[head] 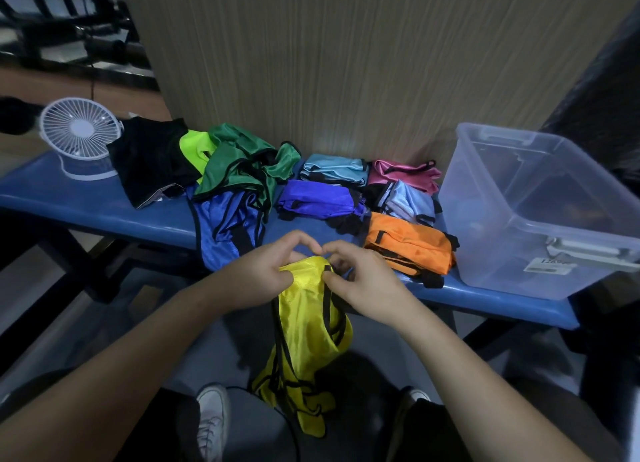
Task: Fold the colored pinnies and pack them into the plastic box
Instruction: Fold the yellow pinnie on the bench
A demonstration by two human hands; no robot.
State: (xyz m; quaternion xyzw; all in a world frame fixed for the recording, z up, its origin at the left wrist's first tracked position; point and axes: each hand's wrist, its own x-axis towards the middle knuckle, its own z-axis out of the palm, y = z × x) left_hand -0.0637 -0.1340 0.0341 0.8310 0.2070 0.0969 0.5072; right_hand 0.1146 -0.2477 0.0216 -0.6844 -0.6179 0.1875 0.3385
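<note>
- yellow pinnie (304, 309) hangs off front edge of blue bench (104, 198), held up by its top, likely to line up shoulders for folding
- left hand (266, 274) and right hand (363, 281) both pinch top hem, fingers curled, close together
- folded pinnies (408, 243) wait beside plastic box (540, 212); unfolded pile (235, 170) left, by fan (81, 129)
</note>
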